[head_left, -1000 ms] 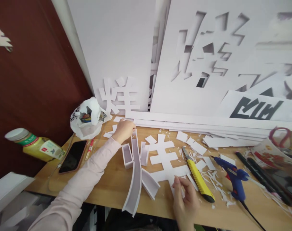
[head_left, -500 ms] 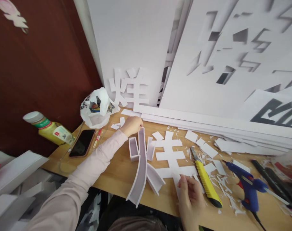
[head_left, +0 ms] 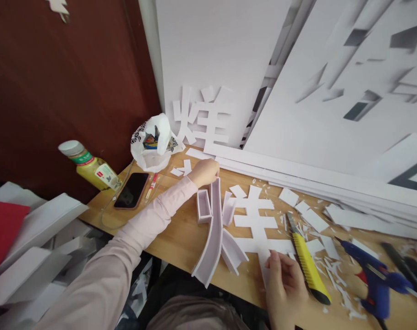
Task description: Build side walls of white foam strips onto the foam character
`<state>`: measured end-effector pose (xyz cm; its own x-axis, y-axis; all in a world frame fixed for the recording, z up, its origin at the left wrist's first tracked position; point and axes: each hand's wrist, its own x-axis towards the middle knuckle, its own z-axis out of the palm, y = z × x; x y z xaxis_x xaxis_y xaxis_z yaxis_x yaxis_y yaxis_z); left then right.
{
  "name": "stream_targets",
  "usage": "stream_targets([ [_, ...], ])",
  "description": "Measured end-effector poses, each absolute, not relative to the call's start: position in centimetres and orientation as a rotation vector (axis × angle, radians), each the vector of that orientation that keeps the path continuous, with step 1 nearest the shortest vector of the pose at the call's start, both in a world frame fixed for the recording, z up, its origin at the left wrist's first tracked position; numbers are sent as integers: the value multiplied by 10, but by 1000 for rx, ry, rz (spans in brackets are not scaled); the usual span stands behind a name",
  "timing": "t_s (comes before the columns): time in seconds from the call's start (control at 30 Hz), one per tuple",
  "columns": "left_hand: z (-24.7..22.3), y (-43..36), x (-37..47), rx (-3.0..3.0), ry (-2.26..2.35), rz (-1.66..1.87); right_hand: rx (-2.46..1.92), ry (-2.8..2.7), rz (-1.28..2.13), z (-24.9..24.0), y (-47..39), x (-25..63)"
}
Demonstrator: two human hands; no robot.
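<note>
My left hand, fingers bunched together, pinches the far end of the long walled strip, the flat white cut-out lies farther right, and at its near end my right hand curls loosely, whether gripping it I cannot tell.

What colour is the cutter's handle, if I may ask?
The cutter's handle is yellow with a black end, seen best in the head view.

Left grip: far left of the yellow knife; fingertips hidden, hold unclear.
Right grip: just left of the yellow knife; hold unclear.
Glue gun: right of the yellow knife; cord cut off below.
Black markers: farther right; blurred, cut off.
</note>
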<state>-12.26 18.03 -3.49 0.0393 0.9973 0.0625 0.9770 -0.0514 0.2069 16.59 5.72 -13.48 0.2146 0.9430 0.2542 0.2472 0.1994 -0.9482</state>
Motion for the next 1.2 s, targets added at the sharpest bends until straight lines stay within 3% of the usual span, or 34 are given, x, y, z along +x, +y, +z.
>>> stream_targets([
  [1.2, -21, 187, -121, 2121, 2143, 118, -1230, -1378, 785, -134, 55, 171],
])
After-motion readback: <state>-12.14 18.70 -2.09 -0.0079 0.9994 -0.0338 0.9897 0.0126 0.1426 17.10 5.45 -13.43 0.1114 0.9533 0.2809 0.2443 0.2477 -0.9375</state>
